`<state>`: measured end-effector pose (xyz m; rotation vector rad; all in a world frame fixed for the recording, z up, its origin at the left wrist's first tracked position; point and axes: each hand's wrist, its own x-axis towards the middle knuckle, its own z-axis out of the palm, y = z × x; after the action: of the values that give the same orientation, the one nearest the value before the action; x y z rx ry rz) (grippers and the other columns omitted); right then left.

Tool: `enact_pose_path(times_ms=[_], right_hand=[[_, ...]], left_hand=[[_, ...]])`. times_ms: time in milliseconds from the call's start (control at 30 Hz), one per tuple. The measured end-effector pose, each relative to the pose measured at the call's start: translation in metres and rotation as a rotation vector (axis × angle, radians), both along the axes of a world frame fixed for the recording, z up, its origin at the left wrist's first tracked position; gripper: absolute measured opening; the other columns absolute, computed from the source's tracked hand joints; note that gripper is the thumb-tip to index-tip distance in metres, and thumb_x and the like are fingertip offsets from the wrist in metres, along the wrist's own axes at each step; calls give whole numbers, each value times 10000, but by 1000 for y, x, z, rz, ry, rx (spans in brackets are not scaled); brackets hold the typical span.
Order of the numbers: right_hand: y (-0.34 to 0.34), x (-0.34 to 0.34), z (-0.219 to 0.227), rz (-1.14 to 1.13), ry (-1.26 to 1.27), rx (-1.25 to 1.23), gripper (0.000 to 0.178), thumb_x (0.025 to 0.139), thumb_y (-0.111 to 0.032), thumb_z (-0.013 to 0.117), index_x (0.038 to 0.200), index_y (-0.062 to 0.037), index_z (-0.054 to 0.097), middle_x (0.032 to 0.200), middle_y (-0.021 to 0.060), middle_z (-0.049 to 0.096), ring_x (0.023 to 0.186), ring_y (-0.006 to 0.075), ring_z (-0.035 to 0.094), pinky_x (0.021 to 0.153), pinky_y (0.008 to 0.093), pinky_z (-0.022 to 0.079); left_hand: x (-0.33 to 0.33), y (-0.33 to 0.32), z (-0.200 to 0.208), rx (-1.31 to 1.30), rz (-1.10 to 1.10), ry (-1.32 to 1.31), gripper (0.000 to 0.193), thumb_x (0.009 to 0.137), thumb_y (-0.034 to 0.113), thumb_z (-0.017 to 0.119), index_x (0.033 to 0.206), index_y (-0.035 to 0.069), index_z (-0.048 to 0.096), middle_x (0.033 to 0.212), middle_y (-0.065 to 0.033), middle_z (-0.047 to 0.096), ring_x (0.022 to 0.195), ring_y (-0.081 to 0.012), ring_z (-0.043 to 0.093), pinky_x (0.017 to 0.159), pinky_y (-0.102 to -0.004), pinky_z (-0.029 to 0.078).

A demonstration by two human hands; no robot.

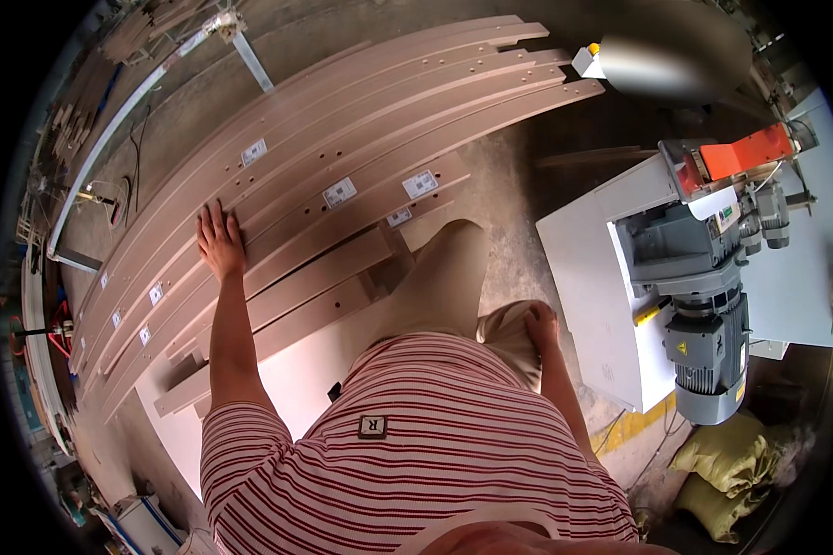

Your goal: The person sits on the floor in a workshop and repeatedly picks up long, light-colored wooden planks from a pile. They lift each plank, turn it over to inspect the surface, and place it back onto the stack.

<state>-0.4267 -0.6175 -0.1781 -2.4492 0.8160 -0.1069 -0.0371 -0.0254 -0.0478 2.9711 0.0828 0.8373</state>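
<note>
Long brown boards with drilled holes lie side by side in a layered stack, ahead of me and to my left. My left hand lies flat on top of them, fingers stretched out and slightly spread, holding nothing. White paper labels are stuck on several boards. Shorter brown pieces lie at the near side of the stack, close to my leg. My right hand hangs low at my right, against my beige trousers. Its fingers are foreshortened and partly hidden, so their pose is unclear.
On my right stands a white machine housing with a grey motor and an orange-red bracket. Yellowish sacks lie behind it at the lower right. A metal frame stands beyond the boards. A pale panel sits beneath the stack.
</note>
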Motion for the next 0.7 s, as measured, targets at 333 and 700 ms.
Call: enact_pose_path(times_ms=[333,700], right_hand=[[-10,1,-11,5,129,105,282,809,-254,632,1056,-129,683,1202,100,645,1186,325,542,1001,442,448],[-5,-6,-9,-117,307,93,290,858,-296,600,1099,-170,700,1291,34,608,1281,269,477,1062,471,385]], left_hand=[[-4,3,0,-11,7,-8,485,1019,486,382,1486,355,371,1558,15,338,1439,-262,284,1142,-502,250],[-128,-153,34,-262,-1265,569,361,885,115,610,1233,52,535,1202,-149,601,1143,-354,557,974,-438,463]])
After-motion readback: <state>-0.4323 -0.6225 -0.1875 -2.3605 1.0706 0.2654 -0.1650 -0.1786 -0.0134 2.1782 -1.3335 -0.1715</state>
